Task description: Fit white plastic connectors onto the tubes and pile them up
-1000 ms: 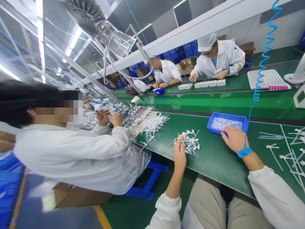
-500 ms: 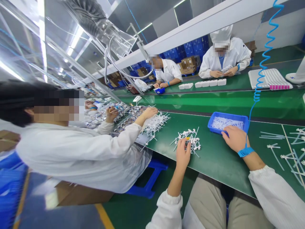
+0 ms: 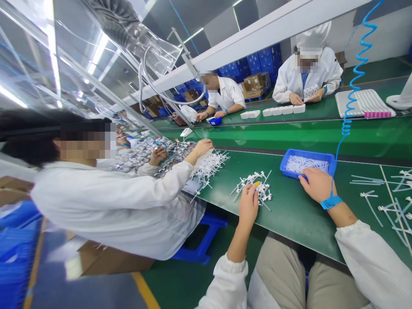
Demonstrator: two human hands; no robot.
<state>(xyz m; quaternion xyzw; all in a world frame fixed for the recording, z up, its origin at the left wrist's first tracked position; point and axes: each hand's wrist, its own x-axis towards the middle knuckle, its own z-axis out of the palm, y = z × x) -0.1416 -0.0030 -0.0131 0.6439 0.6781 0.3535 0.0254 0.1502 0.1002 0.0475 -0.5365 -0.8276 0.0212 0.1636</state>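
Note:
My left hand (image 3: 248,206) is at the near side of a small pile of white cable ties (image 3: 264,191) with square heads. Its fingers are slightly bent and apart, and I make out nothing held in them. Something small and yellow shows at a fingertip. My right hand (image 3: 318,184), with a blue wrist strap (image 3: 331,202), grips the near rim of a blue tray (image 3: 291,174), thumb outside and fingertips hidden over the edge. Loose thin white strips (image 3: 304,164) fill the tray.
More ties (image 3: 391,209) and straight strips lie at the right on the green table (image 3: 298,210). A co-worker's hand (image 3: 203,147) is over a bigger tie heap (image 3: 210,166) at left. A coiled blue cord (image 3: 357,73) hangs down. Two people sit across the line.
My hands have barely moved. The co-worker on the left has shifted slightly. Across the line, one person has lowered a hand to the white blocks; the other has moved a hand left.

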